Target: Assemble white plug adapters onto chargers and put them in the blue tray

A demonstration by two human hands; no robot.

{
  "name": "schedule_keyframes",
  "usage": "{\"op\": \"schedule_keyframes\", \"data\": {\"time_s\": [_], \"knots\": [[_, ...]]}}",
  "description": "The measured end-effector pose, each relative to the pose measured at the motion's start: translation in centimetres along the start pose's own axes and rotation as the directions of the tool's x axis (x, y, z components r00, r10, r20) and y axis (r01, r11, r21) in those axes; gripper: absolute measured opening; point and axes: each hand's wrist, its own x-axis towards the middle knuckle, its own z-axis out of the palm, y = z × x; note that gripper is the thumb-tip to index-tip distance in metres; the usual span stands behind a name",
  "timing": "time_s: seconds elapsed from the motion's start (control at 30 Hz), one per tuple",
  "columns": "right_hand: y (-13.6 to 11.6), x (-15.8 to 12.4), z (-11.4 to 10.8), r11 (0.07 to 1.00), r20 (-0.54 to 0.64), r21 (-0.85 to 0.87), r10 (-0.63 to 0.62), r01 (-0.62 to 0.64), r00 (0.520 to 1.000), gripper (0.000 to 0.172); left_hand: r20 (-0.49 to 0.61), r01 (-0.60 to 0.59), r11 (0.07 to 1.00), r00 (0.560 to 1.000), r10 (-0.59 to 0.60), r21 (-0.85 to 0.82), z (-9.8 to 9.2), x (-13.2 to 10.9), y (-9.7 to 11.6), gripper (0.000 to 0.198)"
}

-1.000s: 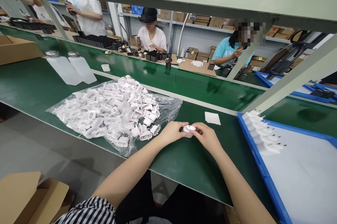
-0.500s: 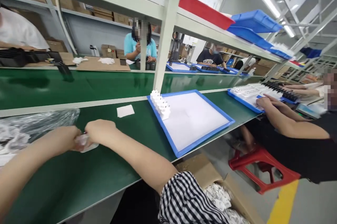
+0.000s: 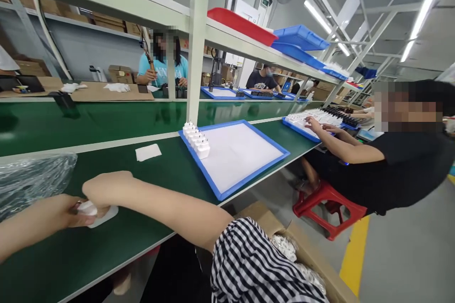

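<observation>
My left hand (image 3: 69,210) is closed, its fingers and thumb gripping a small white plastic part (image 3: 87,208) low on the left of the green bench. Across from it, my right hand (image 3: 106,191) bends down over the same part, its fingertips closed on it and mostly hidden behind the hand. A flat white piece (image 3: 106,216) shows just under the right fingers; whether it belongs to the part I cannot tell. Beyond my hands lies a white paper square (image 3: 148,152). A clear plastic bag (image 3: 39,182) rests left of them.
A blue-rimmed tray (image 3: 234,192) holds a row of white parts (image 3: 196,141) along its left side. A shelf post (image 3: 198,47) rises behind it. Below the bench edge stands a cardboard box (image 3: 320,277) with wrapped pieces. At right a co-worker (image 3: 398,160) handles parts over another tray (image 3: 302,133).
The view has swung right, so the bench and trays sit further left. Both my hands stay together on the white part, which shows more clearly between them.
</observation>
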Motion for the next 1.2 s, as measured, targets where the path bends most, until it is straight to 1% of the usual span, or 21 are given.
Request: {"op": "schedule_keyframes", "data": {"time_s": [0.03, 0.07, 0.17, 0.27, 0.37, 0.43, 0.53, 0.63, 0.73, 0.83, 0.9, 1.0, 1.13, 1.2], "knots": [[-0.2, -0.7, 0.2, 0.999, -0.006, 0.001, 0.035, -0.035, 0.999, 0.017, 0.051, -0.031, 0.999, 0.998, 0.030, 0.026, -0.4, -0.6, 1.1, 0.016], [-0.4, -1.4, 0.3, 0.997, -0.004, 0.012, 0.078, -0.078, 0.997, 0.014, 0.074, -0.054, 0.997, 0.996, 0.050, 0.054, -0.7, -1.1, 2.1, 0.017], [-1.2, -3.0, 0.5, 0.977, 0.010, 0.078, 0.199, -0.199, 0.980, 0.006, 0.087, -0.074, 0.990, 0.994, 0.064, 0.118, -1.4, -2.1, 4.3, 0.014], [-1.9, -3.5, 0.4, 0.951, 0.021, 0.122, 0.284, -0.285, 0.958, 0.005, 0.120, -0.079, 0.979, 0.991, 0.057, 0.188, -1.8, -2.3, 5.0, 0.009], [-2.0, -2.9, 0.1, 0.933, 0.030, 0.127, 0.335, -0.336, 0.942, 0.015, 0.110, -0.149, 0.969, 0.986, 0.129, 0.198, -1.9, -1.8, 4.5, 0.009], [-1.6, -2.3, 0.1, 0.945, 0.035, 0.058, 0.319, -0.321, 0.947, 0.023, 0.126, -0.167, 0.973, 0.981, 0.148, 0.158, -1.9, -1.5, 4.2, 0.008], [-0.8, -1.5, 0.1, 0.965, 0.054, -0.042, 0.262, -0.260, 0.963, 0.030, 0.199, -0.127, 0.986, 0.974, 0.104, 0.105, -2.1, -1.3, 4.3, 0.003], [-0.5, -1.3, 0.1, 0.963, 0.055, -0.045, 0.266, -0.264, 0.962, 0.031, 0.282, -0.091, 0.994, 0.957, 0.073, 0.053, -2.7, -1.4, 4.7, 0.008], [-0.6, -1.5, 0.2, 0.961, 0.051, -0.049, 0.273, -0.271, 0.961, 0.036, 0.320, -0.104, 0.995, 0.942, 0.098, 0.000, -2.9, -1.4, 4.7, 0.008], [-0.5, -1.4, 0.5, 0.972, 0.040, -0.042, 0.234, -0.233, 0.971, 0.035, 0.308, -0.145, 0.989, 0.940, 0.149, -0.037, -2.5, -0.8, 4.2, 0.005], [-0.3, -1.2, 0.8, 0.978, 0.025, -0.034, 0.207, -0.206, 0.978, 0.029, 0.309, -0.122, 0.992, 0.943, 0.123, -0.023, -2.0, -0.4, 3.9, 0.005], [0.1, -1.2, 1.1, 0.979, 0.005, -0.019, 0.205, -0.205, 0.979, 0.022, 0.297, -0.074, 0.997, 0.952, 0.072, -0.005, -1.7, 0.0, 4.0, 0.006], [0.2, -1.4, 0.8, 0.990, 0.004, -0.025, 0.141, -0.141, 0.990, 0.020, 0.303, -0.095, 0.995, 0.948, 0.098, -0.025, -1.8, -0.4, 4.1, 0.007], [0.1, -1.6, 0.7, 0.991, 0.023, -0.041, 0.126, -0.125, 0.992, 0.019, 0.235, -0.138, 0.990, 0.962, 0.139, -0.019, -1.5, -0.9, 3.6, 0.004]]}}
